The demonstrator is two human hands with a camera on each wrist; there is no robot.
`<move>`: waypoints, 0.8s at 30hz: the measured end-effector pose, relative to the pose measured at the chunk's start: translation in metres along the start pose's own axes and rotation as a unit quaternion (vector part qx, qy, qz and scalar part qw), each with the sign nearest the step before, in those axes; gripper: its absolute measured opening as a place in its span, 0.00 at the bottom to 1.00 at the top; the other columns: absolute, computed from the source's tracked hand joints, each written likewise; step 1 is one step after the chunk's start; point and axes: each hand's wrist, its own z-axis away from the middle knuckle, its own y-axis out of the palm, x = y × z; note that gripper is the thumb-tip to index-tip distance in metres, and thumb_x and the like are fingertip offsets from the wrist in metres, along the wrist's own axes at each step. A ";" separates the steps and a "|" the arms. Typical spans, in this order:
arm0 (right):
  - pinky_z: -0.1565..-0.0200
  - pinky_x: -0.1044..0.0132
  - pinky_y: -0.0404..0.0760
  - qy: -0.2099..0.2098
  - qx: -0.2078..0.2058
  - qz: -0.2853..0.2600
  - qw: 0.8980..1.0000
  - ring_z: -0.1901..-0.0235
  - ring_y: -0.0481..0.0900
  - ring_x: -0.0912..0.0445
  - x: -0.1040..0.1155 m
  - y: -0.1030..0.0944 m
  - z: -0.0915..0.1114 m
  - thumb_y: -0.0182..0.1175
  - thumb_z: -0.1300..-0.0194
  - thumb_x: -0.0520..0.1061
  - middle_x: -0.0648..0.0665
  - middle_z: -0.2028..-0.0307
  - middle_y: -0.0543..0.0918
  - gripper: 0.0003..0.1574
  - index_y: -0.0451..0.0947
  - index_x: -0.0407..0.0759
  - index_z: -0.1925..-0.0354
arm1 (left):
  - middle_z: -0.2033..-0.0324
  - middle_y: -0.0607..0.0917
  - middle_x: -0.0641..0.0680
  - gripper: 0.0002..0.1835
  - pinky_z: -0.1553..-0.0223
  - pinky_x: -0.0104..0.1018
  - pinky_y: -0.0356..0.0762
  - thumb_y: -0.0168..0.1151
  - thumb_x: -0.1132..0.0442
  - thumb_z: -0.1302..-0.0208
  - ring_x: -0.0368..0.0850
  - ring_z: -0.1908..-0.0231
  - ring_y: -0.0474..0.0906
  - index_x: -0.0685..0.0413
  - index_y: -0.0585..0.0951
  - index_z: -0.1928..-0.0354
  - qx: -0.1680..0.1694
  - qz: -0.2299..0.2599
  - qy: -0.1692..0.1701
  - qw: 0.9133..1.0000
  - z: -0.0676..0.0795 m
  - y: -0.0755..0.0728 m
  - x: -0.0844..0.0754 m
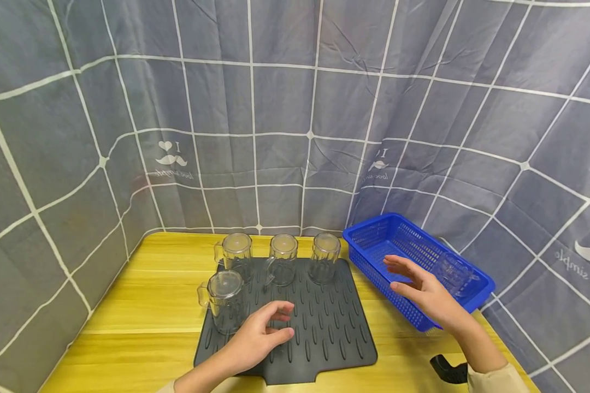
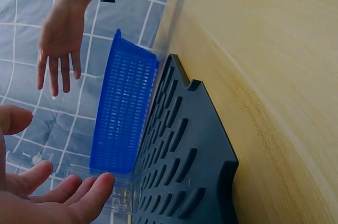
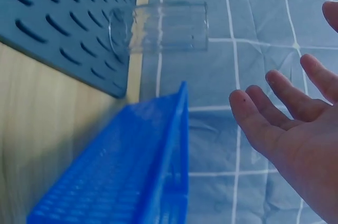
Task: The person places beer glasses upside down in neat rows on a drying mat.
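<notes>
Several clear glass mugs stand upside down on a dark ribbed drying mat [image 1: 319,327]: a front-left mug [image 1: 226,303], a back-left mug [image 1: 237,256], a middle mug [image 1: 282,262] and a back-right mug [image 1: 324,259]. My left hand [image 1: 260,335] is over the mat, right of the front-left mug, its fingers loosely bent around nothing. Over the near side of a blue plastic basket [image 1: 369,267] is my right hand [image 1: 430,295], also holding nothing, with fingers spread apart in the right wrist view. Clear glassware [image 1: 454,273] lies at the basket's right end, partly behind that hand.
The mat and basket rest on a yellow wood-grain table [image 1: 142,305]. A grey curtain [image 1: 285,164] with white grid lines encloses the table's back and sides. A black curved piece [image 1: 447,369] shows beside the right sleeve.
</notes>
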 end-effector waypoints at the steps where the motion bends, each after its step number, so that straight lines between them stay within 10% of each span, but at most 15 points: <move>1: 0.42 0.77 0.74 0.005 -0.001 0.007 1.000 0.36 0.68 0.73 0.001 -0.003 0.000 0.55 0.23 0.42 0.36 0.30 0.67 0.33 0.61 0.45 0.25 | 0.38 0.76 0.57 0.24 0.48 0.36 0.80 0.62 0.52 0.29 0.60 0.39 0.75 0.49 0.74 0.34 0.002 -0.002 -0.002 1.000 0.000 0.000 0.000; 24: 0.50 0.83 0.71 0.076 -0.054 0.128 0.987 0.47 0.68 0.80 -0.019 -0.084 -0.015 0.57 0.24 0.49 0.32 0.31 0.69 0.36 0.61 0.38 0.26 | 0.38 0.77 0.54 0.23 0.51 0.39 0.79 0.62 0.52 0.29 0.60 0.39 0.75 0.47 0.74 0.35 0.043 -0.013 -0.021 0.999 0.000 -0.001 0.005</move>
